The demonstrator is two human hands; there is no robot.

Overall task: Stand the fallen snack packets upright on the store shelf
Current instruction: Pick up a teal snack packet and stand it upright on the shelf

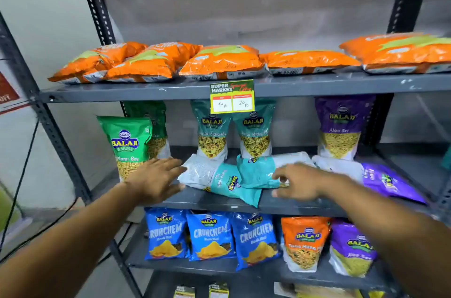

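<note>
Setting: shop. Grey slotted-steel rack stocked with branded snack packets in rows by flavour. Shelf-edge price tag printed "SUPER MARKET", two handwritten prices. Plain wall behind.

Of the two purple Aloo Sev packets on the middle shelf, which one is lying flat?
The front purple plastic Aloo Sev packet, flat at the shelf's right end beyond the right hand. The other purple packet stands upright behind it.
</note>
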